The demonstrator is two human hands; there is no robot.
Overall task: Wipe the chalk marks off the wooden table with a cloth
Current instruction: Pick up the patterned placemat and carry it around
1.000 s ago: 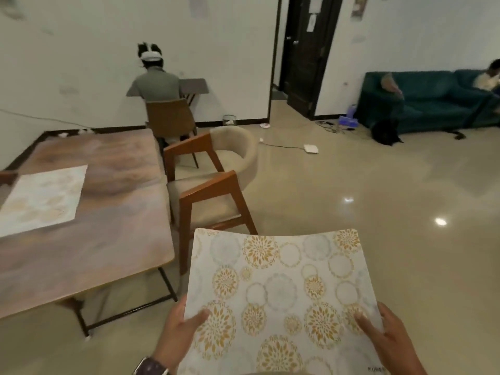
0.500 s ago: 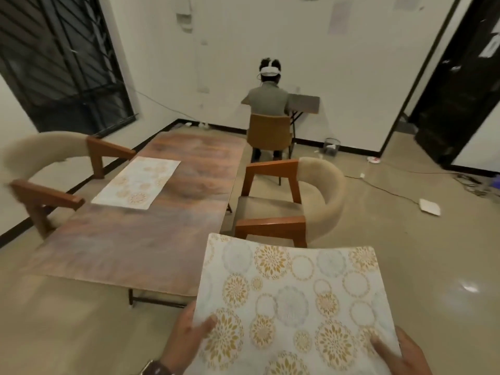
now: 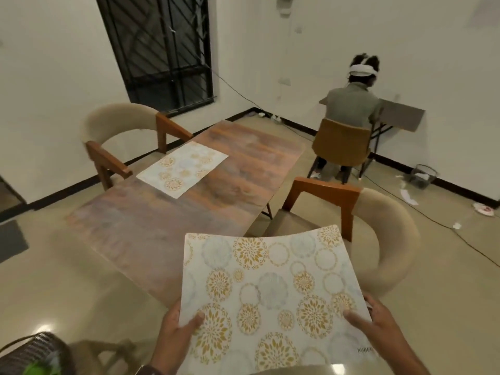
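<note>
- Placemat, patterned with gold and pale blue floral circles, is what I see held flat between both hands, its far edge curling slightly upward.
- My left hand grasps the mat's near left edge, thumb lying on top of the print and the other fingers hidden underneath.
- My right hand grasps the near right edge the same way, thumb on top, fingers wrapped round the side.
- A watch sits at the left wrist, at the bottom edge of the view.
- The wooden table lies ahead of the left hand and a little to its left; its near corner passes under the mat's left edge from where I look. The top looks cloudy and smeared with pale patches.
- A second placemat of the same pattern lies flat on the table's far left part, well beyond both hands.
- I see no cloth in either hand.
- A padded armchair with wooden arms stands just beyond the right hand, at the table's right side; another armchair stands at the table's far left side.
- Far ahead of the right hand, a person sits facing the wall at a small desk.
- Below the left hand, a dark woven basket shows at the frame's lower left corner.
</note>
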